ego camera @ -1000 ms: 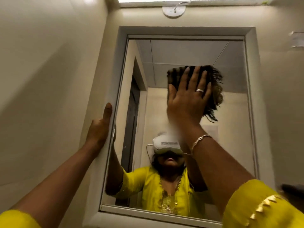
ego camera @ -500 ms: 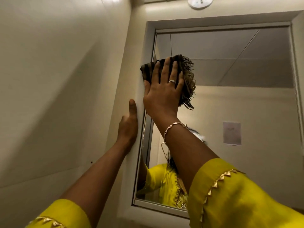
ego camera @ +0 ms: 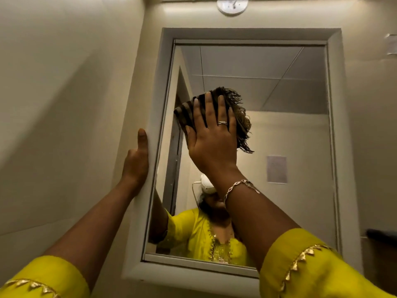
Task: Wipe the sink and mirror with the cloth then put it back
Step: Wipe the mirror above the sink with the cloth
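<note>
In the head view, the cloth, a dark striped rag with a frayed fringe, is pressed flat against the glass of the mirror in its upper left part, close to the inner edge of the frame. It is held there by the right hand, whose fingers are spread and straight over the fabric. Nothing is pinched. The cloth is trapped between palm and glass, a hold that appears chosen so that pressure is spread widely as the rag is slid. The fringe is left hanging loose to the right of the hand.

The left hand is laid against the outer left side of the frame, with the thumb pointing straight up along it and nothing gripped. The other fingers are mostly hidden behind it. The hand is probably placed there to brace the body during the upward reach.

A ring and a bracelet are worn on the right hand and wrist, and yellow sleeves are seen at the lower edge. A round light fitting is mounted above the mirror.

The sink is not in view, so its condition cannot be judged. The mirror-wiping step is judged to be under way, with most of the glass to the right and below presumably still to be covered. The cloth is not yet returned.
</note>
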The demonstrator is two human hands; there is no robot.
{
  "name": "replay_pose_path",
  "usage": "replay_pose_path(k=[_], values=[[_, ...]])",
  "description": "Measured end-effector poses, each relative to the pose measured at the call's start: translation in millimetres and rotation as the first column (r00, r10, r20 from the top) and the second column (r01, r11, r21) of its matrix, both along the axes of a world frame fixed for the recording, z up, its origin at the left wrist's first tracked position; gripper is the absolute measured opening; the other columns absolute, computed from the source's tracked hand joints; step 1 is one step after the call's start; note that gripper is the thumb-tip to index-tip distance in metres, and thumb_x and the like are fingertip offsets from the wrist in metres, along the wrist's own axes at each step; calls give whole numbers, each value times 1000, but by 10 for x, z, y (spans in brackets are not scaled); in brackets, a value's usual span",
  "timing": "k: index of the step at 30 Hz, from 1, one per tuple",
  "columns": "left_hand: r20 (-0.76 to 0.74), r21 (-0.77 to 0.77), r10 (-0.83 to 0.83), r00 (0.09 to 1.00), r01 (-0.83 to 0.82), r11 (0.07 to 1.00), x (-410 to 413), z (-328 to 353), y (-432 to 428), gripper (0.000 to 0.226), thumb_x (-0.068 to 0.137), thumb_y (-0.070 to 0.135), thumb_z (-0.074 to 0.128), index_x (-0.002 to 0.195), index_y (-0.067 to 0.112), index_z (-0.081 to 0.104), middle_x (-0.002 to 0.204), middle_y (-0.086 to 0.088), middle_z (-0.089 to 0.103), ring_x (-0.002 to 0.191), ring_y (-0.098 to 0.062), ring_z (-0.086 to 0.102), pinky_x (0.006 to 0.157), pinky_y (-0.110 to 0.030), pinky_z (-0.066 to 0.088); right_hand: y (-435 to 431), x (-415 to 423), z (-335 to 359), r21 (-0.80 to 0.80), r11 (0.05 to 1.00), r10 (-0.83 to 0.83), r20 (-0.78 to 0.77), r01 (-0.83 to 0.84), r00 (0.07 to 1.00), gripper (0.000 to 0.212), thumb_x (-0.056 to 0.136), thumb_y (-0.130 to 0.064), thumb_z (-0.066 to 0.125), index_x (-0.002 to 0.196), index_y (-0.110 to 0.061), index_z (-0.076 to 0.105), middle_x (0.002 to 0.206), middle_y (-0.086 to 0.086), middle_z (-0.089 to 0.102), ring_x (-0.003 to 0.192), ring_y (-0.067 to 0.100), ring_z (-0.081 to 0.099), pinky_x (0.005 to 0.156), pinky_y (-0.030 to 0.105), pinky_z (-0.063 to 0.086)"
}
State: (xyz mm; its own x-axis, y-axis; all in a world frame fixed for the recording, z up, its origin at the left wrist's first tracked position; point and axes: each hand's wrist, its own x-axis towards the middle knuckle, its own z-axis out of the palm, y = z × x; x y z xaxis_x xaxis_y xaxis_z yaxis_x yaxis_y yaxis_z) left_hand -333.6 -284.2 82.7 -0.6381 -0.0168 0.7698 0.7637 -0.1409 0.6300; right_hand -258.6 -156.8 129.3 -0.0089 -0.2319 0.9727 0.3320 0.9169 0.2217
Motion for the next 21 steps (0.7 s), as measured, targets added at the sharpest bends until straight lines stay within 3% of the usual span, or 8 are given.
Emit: replay_pose_path(k=[5, 16, 21], values=[[23, -6, 6, 1000, -6, 1000, 26, 7, 23, 79, 71, 77, 14, 72, 8, 52, 71, -21, 54, 65, -34, 57, 74, -53, 51, 358, 275, -6, -41, 999, -25, 5, 25, 1000, 55, 93, -39, 26, 144, -16, 29, 153, 13, 24, 142, 35, 16, 114, 47, 9], [22, -6, 48, 999, -48, 999, -22, -4, 42, 84, 77, 80, 13, 81, 7, 54, 76, -22, 55, 75, -38, 57, 82, -58, 48, 1008, 851, 16, -131, 988, -80, -4, 79, 997, 60, 91, -45, 22, 145, -19, 24, 155, 11, 19, 143, 31, 12, 115, 46, 9], [9, -35, 26, 1000, -25, 999, 19, -13, 48, 88, 65, 88, 13, 64, 8, 49, 67, -20, 49, 65, -35, 53, 77, -59, 48, 1256, 1109, 141, -187, 971, -151, 0, 148, 989, 67, 86, -54, 17, 146, -23, 22, 156, 7, 17, 143, 29, 12, 112, 44, 14]])
